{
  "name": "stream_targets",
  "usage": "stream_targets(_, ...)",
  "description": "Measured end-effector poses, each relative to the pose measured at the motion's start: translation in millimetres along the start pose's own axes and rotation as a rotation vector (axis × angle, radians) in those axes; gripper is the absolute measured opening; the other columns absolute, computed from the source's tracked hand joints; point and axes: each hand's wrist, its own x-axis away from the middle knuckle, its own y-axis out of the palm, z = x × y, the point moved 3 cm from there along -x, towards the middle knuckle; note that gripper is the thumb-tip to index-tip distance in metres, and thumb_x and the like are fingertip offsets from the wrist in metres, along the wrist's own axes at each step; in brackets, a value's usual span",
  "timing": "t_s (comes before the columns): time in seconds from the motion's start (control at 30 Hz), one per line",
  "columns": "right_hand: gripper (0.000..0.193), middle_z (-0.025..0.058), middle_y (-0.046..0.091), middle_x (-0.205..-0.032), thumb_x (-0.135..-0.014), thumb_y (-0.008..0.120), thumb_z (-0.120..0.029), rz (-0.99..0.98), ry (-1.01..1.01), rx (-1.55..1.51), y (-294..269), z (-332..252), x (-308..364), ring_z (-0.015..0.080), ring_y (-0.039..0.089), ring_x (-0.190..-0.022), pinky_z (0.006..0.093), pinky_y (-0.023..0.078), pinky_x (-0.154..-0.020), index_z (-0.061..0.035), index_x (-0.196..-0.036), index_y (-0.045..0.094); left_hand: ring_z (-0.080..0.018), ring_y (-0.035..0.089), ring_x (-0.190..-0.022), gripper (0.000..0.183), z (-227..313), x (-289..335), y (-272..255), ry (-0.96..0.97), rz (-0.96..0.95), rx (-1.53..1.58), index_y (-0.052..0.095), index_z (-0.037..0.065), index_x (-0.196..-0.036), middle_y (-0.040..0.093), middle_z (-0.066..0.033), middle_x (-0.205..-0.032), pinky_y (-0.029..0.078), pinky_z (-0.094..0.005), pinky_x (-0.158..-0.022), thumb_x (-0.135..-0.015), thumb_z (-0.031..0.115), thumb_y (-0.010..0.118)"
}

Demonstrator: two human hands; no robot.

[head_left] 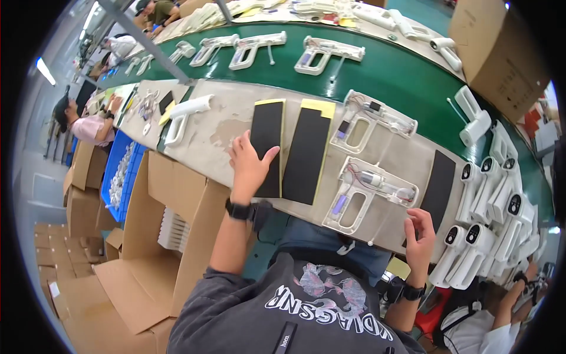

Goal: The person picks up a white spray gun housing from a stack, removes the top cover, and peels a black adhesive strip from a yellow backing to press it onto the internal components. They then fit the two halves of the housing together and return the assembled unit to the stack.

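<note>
My left hand (249,162) rests with fingers spread at the left edge of a black rectangular strip with yellow backing (268,127); nothing shows in its grasp. Beside that strip lies a second black strip (308,156), also edged in yellow. My right hand (420,239) is at the bench's near edge, fingers loosely bent and apart, seemingly holding nothing. Just left of it lies an open white gun-shaped housing (348,209), with wires, a motor and a purple part inside. Farther back is another such open housing (354,135). A curved-looking black strip (442,183) lies beyond my right hand.
Several closed white gun-shaped devices (489,200) crowd the right. A green conveyor belt (283,76) across the bench carries more open housings (257,50). One white housing (186,120) lies at left. Cardboard boxes (132,283) and a blue bin (124,174) stand left; co-workers sit on both sides.
</note>
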Motion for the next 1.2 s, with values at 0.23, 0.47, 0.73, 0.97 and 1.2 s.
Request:
stream_targets(0.23,0.023,0.0099,0.064,-0.111,-0.089,0.068,-0.001,-0.250,-0.141,0.077,46.6,-49.4,-21.3,0.0173,0.061,-0.087,0.0300,0.050,-0.080,0.0007,-0.112,0.067,-0.0346,0.059,-0.121,0.105,-66.7,-35.0,7.7,-0.215,-0.190,0.250,0.044,-0.010,-0.139,0.057,-0.0277,-0.132,0.049,-0.0427,-0.100,-0.067,0.048,0.093)
stream_targets(0.47,0.027,0.0091,0.064,-0.107,-0.087,0.070,0.001,-0.403,-0.154,0.031,64.8,-57.5,-26.4,0.0187,0.062,-0.086,0.0303,0.050,-0.081,-0.0006,-0.114,0.067,-0.0201,0.067,-0.103,0.046,-29.8,9.3,-67.5,-0.222,-0.282,0.944,0.054,-0.004,-0.134,0.068,-0.0135,-0.120,0.055,-0.0328,-0.089,-0.098,0.022,0.069)
stream_targets(0.73,0.045,0.0074,0.065,-0.112,-0.087,0.070,0.003,-0.343,-0.343,-0.079,105.8,-101.3,-47.0,0.0197,0.062,-0.096,0.0313,0.051,-0.084,-0.0019,-0.132,0.062,-0.0205,0.045,-0.134,0.091,15.1,79.0,-69.7,-0.035,-0.895,1.101,0.010,0.002,-0.159,0.045,-0.0142,-0.147,0.039,-0.0347,-0.111,-0.091,0.004,0.071)
stream_targets(0.97,0.032,0.0111,0.068,-0.101,-0.088,0.072,-0.002,-0.560,-0.218,-0.085,129.9,-109.5,-67.6,0.0238,0.065,-0.093,0.0328,0.051,-0.086,-0.0018,-0.121,0.070,-0.0186,0.052,-0.128,0.084,34.6,100.8,-52.9,0.310,-1.009,0.963,0.015,0.004,-0.159,0.053,-0.0123,-0.140,0.043,-0.0345,-0.107,-0.094,0.006,0.068)
stream_targets(1.2,0.035,0.0094,0.067,-0.104,-0.083,0.080,-0.005,-0.407,-0.394,-0.016,128.6,-95.4,-47.7,0.0239,0.065,-0.093,0.0328,0.051,-0.084,-0.0031,-0.117,0.072,-0.0124,0.062,-0.107,0.043,53.7,102.4,-35.3,-0.037,-0.978,1.077,0.053,-0.002,-0.138,0.068,-0.0077,-0.118,0.051,-0.0301,-0.092,-0.098,0.012,0.066)
